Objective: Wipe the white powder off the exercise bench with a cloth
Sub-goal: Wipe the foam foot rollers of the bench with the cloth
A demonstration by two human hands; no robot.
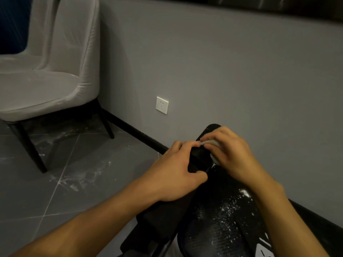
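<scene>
Right hand (233,156): fingers curled around a white cloth (211,142), pressing it onto the far pad of the black exercise bench (213,229), by its right edge. Left hand (174,175): fingers curled over that pad's left edge, thumb at the gap between pads. Its fingertips meet the cloth's left end; can't tell if they pinch it. White powder (230,206) is scattered over the near pad, densest toward the right edge. Also powder streaks on the grey tile floor (74,182). Grey chair (55,71) far left, wall socket (162,105) behind.
</scene>
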